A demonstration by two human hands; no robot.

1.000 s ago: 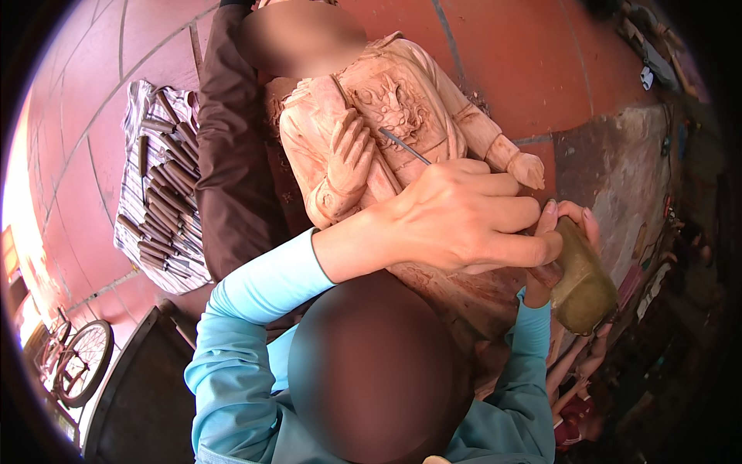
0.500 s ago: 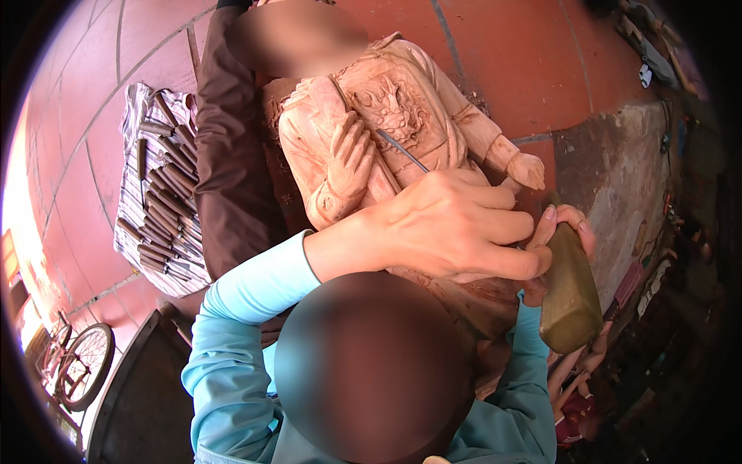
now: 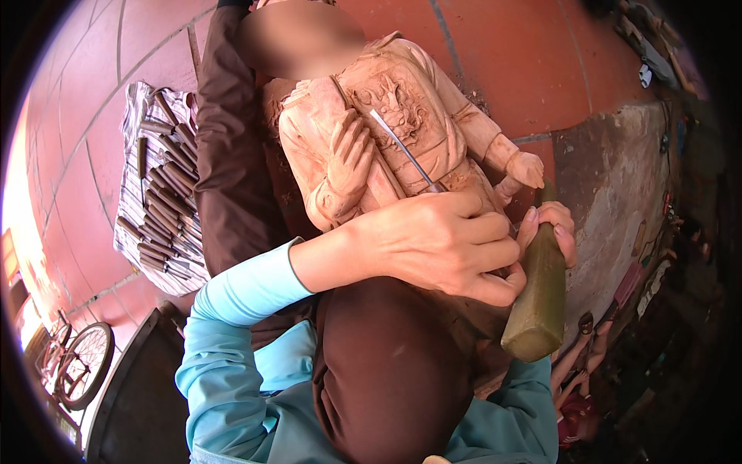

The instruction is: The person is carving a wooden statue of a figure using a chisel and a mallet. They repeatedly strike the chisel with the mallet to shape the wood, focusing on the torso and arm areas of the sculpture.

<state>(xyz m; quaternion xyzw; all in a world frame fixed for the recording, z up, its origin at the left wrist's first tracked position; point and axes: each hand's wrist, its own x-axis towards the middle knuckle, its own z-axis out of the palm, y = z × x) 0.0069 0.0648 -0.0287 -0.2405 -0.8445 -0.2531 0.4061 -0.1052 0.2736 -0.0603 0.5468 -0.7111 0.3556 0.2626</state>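
Observation:
A carved wooden statue lies on its back before me, its chest bearing a raised beast-face relief. My left hand is closed round the handle of a chisel. The steel blade slants up and left over the statue's chest, its bright flat tip beside the relief; whether it touches the wood I cannot tell. To the right, the fingers of my right hand wrap round a greenish-brown wooden mallet. The mallet's thick end tilts toward me, close beside my left hand.
At left, a striped cloth carries several wooden-handled carving tools. My brown-trousered knee rises in front. A bicycle stands at lower left, next to a dark curved panel. Part of another person shows at lower right.
The chisel's blade has shifted so that its bright tip now shows. Both hands have moved slightly left, and the mallet has swung with its thick end toward the left.

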